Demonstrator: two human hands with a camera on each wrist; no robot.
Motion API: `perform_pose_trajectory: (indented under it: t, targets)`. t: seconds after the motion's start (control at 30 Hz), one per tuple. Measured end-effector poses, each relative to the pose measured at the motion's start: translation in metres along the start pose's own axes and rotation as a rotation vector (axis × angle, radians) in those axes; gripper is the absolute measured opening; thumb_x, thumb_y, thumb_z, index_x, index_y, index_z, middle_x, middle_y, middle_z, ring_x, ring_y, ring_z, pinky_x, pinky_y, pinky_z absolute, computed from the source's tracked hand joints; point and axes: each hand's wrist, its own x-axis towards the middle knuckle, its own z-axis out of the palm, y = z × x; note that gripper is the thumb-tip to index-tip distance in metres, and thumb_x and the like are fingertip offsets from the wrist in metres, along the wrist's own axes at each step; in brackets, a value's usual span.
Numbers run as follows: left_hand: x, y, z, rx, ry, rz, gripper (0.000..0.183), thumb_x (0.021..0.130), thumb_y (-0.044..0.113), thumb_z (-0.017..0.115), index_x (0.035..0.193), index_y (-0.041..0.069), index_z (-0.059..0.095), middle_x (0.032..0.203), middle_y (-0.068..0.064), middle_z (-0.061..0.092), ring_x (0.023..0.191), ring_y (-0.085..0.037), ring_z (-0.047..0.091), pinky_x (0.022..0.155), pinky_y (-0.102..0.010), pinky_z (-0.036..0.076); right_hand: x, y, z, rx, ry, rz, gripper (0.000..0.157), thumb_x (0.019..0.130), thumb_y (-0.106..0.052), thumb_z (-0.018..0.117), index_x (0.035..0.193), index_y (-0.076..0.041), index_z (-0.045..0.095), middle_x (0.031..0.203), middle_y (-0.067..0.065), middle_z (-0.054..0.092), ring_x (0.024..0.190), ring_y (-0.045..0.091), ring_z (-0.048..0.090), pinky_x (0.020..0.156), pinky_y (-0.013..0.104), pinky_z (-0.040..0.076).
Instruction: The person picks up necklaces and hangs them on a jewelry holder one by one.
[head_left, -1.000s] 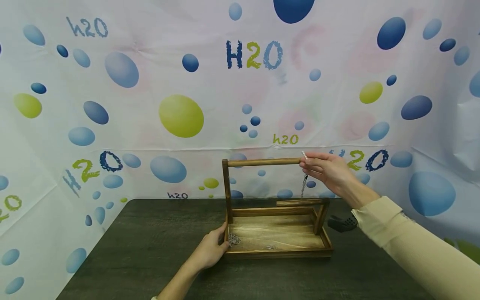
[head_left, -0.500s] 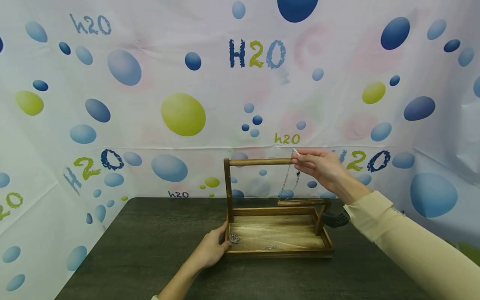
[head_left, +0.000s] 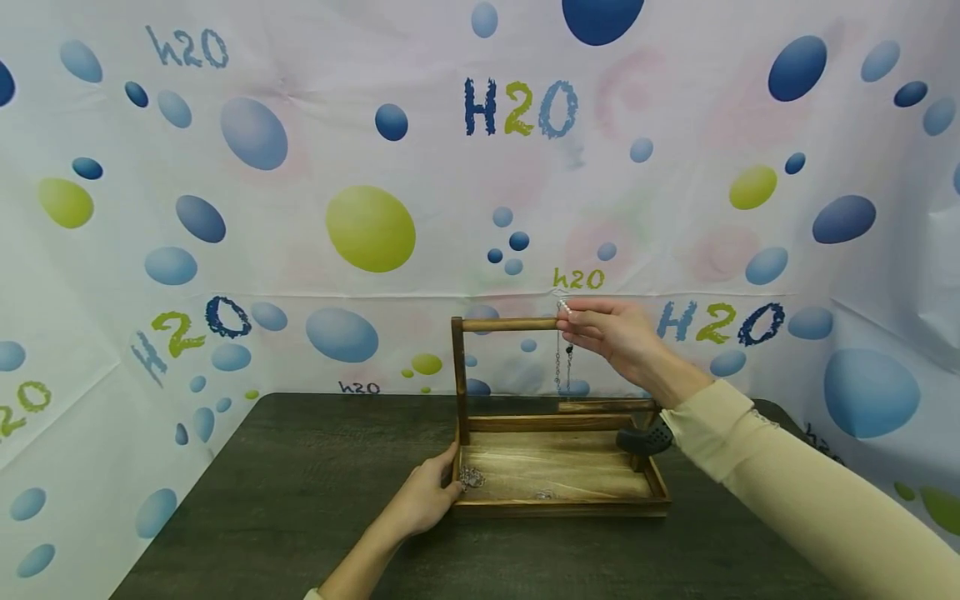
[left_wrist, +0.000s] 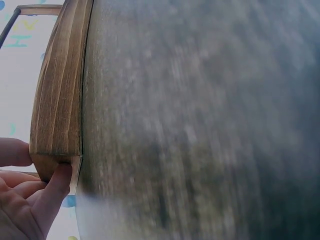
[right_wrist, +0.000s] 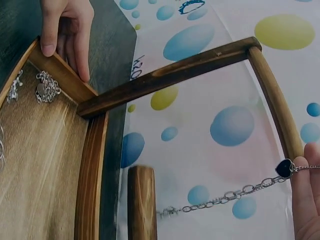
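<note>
A wooden jewelry stand [head_left: 562,507] has a tray base, a tall bar [head_left: 510,325] and a shorter, lower bar [head_left: 607,407]. My left hand [head_left: 423,496] grips the tray's left end, thumb on the inner side; the left wrist view shows its fingers [left_wrist: 59,182] at the wood. Around the tall bar's right end, my right hand [head_left: 618,333] pinches a silver chain [head_left: 558,358] with white beads [head_left: 564,307]. Two strands hang below the fingers. A black heart charm [right_wrist: 284,168] sits against the fingertips in the right wrist view. The fingers partly hide the bar's tip.
In the tray's left corner lies a tangle of silver chains [head_left: 471,477]; a small silver piece [head_left: 543,495] lies near its front edge. The stand rests on a dark table [head_left: 337,467], before a patterned backdrop [head_left: 285,208]. A dark perforated object [head_left: 643,438] shows below my right wrist.
My right hand has moved left along the tall bar with the chain, whose two strands now hang in view below the fingers. My left hand keeps its grip on the tray.
</note>
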Motion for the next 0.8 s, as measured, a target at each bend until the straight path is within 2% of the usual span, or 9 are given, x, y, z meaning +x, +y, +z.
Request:
perform_pose_trajectory:
  t: [0.3,0.6,0.8]
  targets:
    - [0.002,0.001,0.000,-0.012,-0.005,0.011,0.067,0.097,-0.002,0.059,0.153,-0.012,0.025,0.149,-0.035,0.039,0.134,-0.049,0.043,0.102,-0.059,0.044,0.003,0.002,0.019,0.010,-0.012,-0.002,0.041,0.101,0.004,0.055,0.141,0.011,0.048,0.102,0.008,0.075,0.092,0.015,0.073,0.095,0.034,0.054]
    - [0.001,-0.001,0.001,-0.013,-0.010,0.008,0.067,0.098,0.000,0.060,0.153,-0.012,0.024,0.149,-0.036,0.037,0.135,-0.050,0.040,0.104,-0.059,0.042,0.004,0.008,0.036,0.002,-0.046,-0.007,0.038,0.100,0.002,0.058,0.136,0.012,0.053,0.104,0.011,0.073,0.092,0.016,0.073,0.094,0.036,0.054]
    - [0.000,-0.001,0.002,-0.003,-0.006,0.003,0.066,0.097,0.000,0.060,0.153,-0.013,0.025,0.148,-0.036,0.038,0.134,-0.050,0.041,0.102,-0.059,0.044,0.005,0.011,0.048,0.008,-0.060,-0.012,0.040,0.099,0.002,0.061,0.137,0.011,0.055,0.109,0.015,0.072,0.093,0.017,0.073,0.094,0.036,0.054]
